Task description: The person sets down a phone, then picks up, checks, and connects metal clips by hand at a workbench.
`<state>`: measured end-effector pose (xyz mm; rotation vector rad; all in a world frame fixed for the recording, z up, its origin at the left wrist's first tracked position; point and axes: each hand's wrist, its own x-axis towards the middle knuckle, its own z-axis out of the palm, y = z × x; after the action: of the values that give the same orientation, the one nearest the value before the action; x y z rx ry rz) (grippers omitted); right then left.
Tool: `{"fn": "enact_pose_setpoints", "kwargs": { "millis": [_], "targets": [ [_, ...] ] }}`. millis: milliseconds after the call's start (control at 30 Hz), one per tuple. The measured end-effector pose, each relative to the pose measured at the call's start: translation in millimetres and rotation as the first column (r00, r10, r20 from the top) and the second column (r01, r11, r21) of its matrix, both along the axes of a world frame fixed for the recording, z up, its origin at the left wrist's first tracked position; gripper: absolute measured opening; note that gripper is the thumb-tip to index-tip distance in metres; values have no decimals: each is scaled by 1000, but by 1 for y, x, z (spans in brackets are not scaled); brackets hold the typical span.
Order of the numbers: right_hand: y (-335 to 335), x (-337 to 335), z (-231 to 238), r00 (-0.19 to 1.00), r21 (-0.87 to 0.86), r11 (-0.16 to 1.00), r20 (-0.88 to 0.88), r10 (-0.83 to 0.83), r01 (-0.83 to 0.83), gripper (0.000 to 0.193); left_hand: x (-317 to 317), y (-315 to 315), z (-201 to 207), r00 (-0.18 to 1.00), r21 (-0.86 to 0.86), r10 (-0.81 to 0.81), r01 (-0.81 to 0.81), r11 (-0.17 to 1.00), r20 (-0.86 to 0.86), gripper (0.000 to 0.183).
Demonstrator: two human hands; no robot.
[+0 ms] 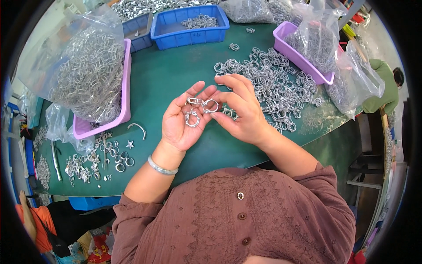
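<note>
My left hand (181, 121) lies palm up over the green table (171, 77), with a silver clasp (192, 119) resting in the palm and a small metal link (194, 101) pinched at its fingertips. My right hand (239, 108) holds a silver ring (210, 105) between thumb and forefinger, right against the link in the left hand. A silver bangle (161, 167) circles my left wrist. A loose heap of silver metal clasps (274, 86) spreads on the table just beyond my right hand.
A purple tray (125, 94) at the left holds a clear bag of metal parts (88, 72). Blue bins (189, 24) stand at the back, and another purple tray (299, 55) with bags at the right. Small rings and a star piece (110, 154) lie at the front left. Another person (384, 86) is at the far right.
</note>
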<state>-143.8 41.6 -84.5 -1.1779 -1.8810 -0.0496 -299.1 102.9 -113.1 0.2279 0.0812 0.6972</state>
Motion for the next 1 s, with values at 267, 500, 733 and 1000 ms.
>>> {"fn": "enact_pose_setpoints", "kwargs": {
  "millis": [267, 500, 733, 1000],
  "targets": [
    [4, 0, 4, 1000, 1, 1000, 29, -1, 1, 34, 3, 5, -1, 1000, -31, -7, 7, 1000, -17, 37],
    [-27, -8, 114, 898, -7, 978, 396, 193, -207, 17, -2, -2, 7, 933, 195, 96, -29, 980, -345, 32],
    [-88, -36, 175, 750, 479, 818, 656, -91, -319, 19, -13, 5, 63, 976, 251, 52, 3, 968, -213, 36],
    [-110, -59, 162, 667, 543, 727, 728, -158, -421, 22, -40, -3, 105, 968, 367, 163, -83, 927, -192, 40]
  ]
}}
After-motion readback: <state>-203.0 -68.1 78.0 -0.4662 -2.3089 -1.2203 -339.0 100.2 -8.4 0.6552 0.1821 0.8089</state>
